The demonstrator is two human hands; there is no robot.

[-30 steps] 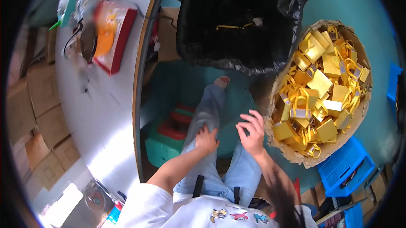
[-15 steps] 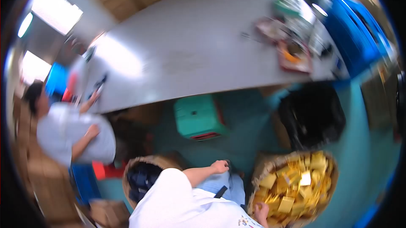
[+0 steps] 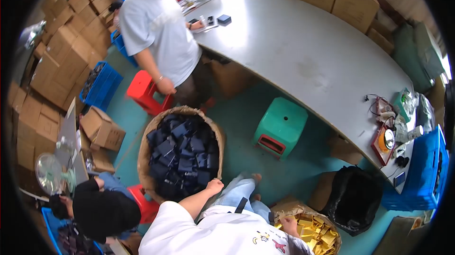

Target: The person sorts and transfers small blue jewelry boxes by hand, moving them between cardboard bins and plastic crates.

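Right hand (image 3: 288,225): fingers half-curled at the body-side rim of one carton tub (image 3: 289,206); grip, cannot tell. Inside that rim: gold boxes (image 3: 318,233), heaped, facing mixed ways.
Left hand (image 3: 214,187): fingers curled together, at the near-right rim of a larger tub (image 3: 143,160); contact, cannot tell. Inside: dark boxes (image 3: 180,151), no shared long axis; tub mouth upward, oval, longest from near to far rim. Newly uncovered by a head turn; seemingly within reach.
Beyond: green stool (image 3: 284,122), beside desk (image 3: 303,56) edge.

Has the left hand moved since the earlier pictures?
Yes, the left hand has moved left, from over the jeans to beside the rim of the dark-filled bin.
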